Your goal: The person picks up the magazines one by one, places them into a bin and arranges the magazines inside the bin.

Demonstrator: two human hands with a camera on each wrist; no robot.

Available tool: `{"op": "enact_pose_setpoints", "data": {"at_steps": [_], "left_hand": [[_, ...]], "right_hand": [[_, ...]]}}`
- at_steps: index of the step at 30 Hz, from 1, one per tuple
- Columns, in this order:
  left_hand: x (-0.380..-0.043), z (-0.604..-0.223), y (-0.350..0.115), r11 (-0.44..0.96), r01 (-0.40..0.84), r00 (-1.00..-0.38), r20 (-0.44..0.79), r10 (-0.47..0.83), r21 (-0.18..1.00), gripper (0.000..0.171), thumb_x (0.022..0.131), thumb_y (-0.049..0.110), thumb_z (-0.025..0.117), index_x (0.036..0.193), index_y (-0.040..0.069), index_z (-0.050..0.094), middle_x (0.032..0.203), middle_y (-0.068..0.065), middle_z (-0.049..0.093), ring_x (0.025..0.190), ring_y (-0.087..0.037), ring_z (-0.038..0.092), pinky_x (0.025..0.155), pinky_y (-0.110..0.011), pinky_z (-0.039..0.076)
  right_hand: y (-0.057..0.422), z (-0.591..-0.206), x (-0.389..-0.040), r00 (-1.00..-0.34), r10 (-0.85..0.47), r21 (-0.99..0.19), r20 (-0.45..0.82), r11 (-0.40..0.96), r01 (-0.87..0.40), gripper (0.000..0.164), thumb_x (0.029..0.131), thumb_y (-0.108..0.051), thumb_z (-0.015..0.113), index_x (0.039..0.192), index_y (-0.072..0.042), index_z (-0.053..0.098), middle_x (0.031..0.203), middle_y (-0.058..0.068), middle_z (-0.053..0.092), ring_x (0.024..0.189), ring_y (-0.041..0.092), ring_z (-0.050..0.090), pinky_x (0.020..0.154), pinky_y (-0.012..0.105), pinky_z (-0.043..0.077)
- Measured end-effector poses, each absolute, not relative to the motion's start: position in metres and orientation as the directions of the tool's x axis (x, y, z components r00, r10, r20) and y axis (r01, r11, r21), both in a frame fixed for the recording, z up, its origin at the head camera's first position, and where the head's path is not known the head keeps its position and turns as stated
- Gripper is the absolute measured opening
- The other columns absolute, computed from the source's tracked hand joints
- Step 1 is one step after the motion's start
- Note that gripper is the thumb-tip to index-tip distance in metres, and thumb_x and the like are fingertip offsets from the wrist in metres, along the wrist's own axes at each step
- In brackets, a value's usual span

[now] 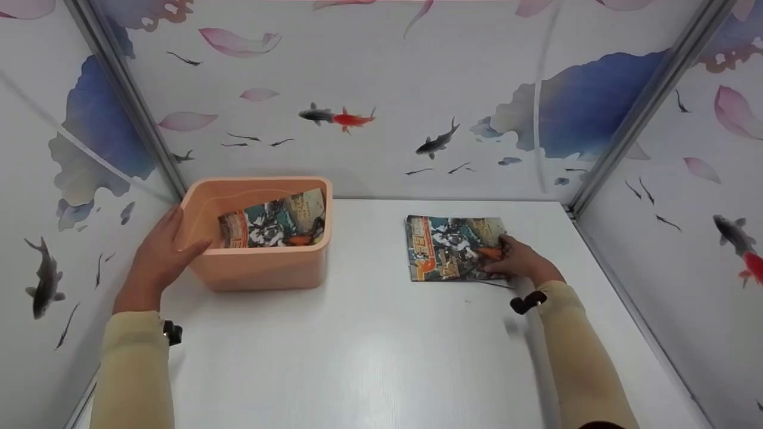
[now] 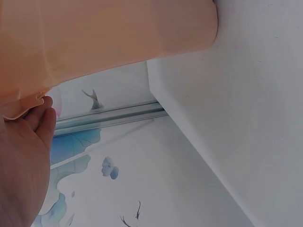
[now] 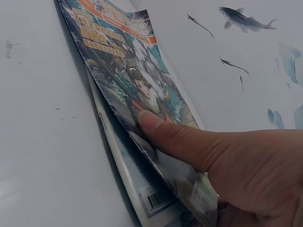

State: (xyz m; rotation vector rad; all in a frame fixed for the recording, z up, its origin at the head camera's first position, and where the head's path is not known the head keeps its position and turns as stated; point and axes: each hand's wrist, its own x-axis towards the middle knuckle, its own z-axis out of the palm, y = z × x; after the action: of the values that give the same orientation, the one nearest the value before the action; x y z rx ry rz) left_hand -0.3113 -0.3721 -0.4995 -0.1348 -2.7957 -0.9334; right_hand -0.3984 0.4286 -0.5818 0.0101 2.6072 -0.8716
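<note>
Nearest, pale yellow sleeves (image 1: 137, 369) reach over the white table (image 1: 357, 345). The person's right hand (image 1: 524, 260) pinches the edge of a magazine (image 1: 447, 247), thumb on its cover, with another magazine (image 3: 137, 175) partly beneath, while the left hand (image 1: 160, 256) grips the left rim of a peach bin (image 1: 262, 269). Inside the bin leans a similar magazine, and behind everything stands a fish-patterned wall (image 1: 381, 71).

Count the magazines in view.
3 visible: one magazine inside the peach bin, a top magazine pinched by the right hand at the table, and a lower magazine beneath it. More may be hidden underneath.
</note>
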Motion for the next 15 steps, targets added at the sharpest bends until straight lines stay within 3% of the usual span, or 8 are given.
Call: {"op": "enact_pose_setpoints", "data": {"at_steps": [5, 11, 15], "left_hand": [[-0.311, -0.5, -0.371, 0.787, 0.138, -0.98, 0.199, 0.02, 0.602, 0.111, 0.102, 0.064, 0.068, 0.178, 0.007, 0.01, 0.183, -0.023, 0.01, 0.165, -0.056, 0.015, 0.125, -0.081, 0.018], [-0.312, -0.502, -0.373, 0.786, 0.146, -0.977, 0.212, 0.019, 0.601, 0.11, 0.102, 0.062, 0.069, 0.178, 0.006, 0.011, 0.183, -0.024, 0.012, 0.166, -0.054, 0.014, 0.126, -0.08, 0.017], [-0.313, -0.502, -0.373, 0.787, 0.132, -0.979, 0.205, 0.008, 0.603, 0.111, 0.102, 0.064, 0.069, 0.178, 0.009, 0.01, 0.184, -0.021, 0.011, 0.166, -0.053, 0.015, 0.126, -0.08, 0.018]], "right_hand": [[0.431, -0.579, -0.392, -0.925, -0.16, -0.655, -0.345, 0.747, 0.115, 0.127, 0.094, -0.045, 0.09, 0.179, -0.01, 0.003, 0.179, 0.032, 0.012, 0.163, 0.055, 0.019, 0.129, 0.07, 0.025], [0.431, -0.576, -0.388, -0.938, -0.192, -0.722, -0.29, 0.686, 0.083, 0.121, 0.096, -0.034, 0.09, 0.179, -0.009, 0.005, 0.176, 0.033, 0.021, 0.152, 0.051, 0.041, 0.121, 0.065, 0.04], [0.432, -0.579, -0.387, -0.949, -0.186, -0.733, -0.256, 0.677, 0.065, 0.119, 0.096, -0.037, 0.09, 0.179, -0.008, 0.009, 0.173, 0.033, 0.026, 0.149, 0.05, 0.044, 0.121, 0.066, 0.039]]}}
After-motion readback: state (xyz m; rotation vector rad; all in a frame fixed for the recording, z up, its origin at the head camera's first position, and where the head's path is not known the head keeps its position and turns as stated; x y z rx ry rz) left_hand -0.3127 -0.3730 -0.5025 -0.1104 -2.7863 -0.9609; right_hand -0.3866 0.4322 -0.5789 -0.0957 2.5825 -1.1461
